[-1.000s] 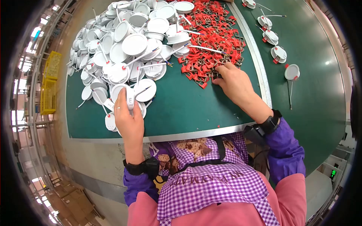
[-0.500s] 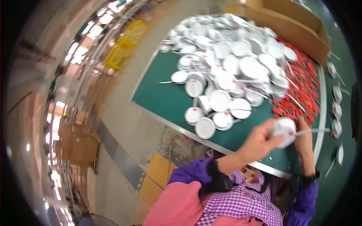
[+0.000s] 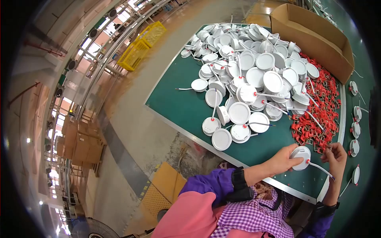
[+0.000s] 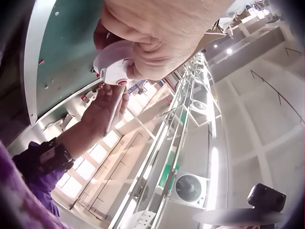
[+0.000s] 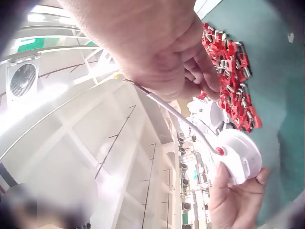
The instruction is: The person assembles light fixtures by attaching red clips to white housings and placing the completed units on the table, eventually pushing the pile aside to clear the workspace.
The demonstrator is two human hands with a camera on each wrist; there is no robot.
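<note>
My left hand (image 3: 282,162) grips a round white LED downlight (image 3: 300,159) by its rim, thumb across the back. From the light's red grommet a white cable (image 3: 320,170) runs towards my right wrist. Beside it my right hand (image 3: 337,158) has its fingers bent at the near end of a heap of red spring clips (image 3: 317,111). Thumb and fingertips come together in the right wrist view, with a small red clip (image 5: 202,96) at their tips, partly hidden by the fingers. A large pile of similar downlights (image 3: 254,75) lies farther left on the green table.
Behind the clips stands an open cardboard box (image 3: 313,37). A metal strip (image 3: 343,115) edges the table at the right, and beyond it several downlights (image 3: 355,147) lie in a row on another green surface. Yellow crates (image 3: 137,53) stand across the floor.
The head view has swung to the left. My left hand has carried a downlight from the pile across to the right hand, which has drawn back slightly from the clips.
</note>
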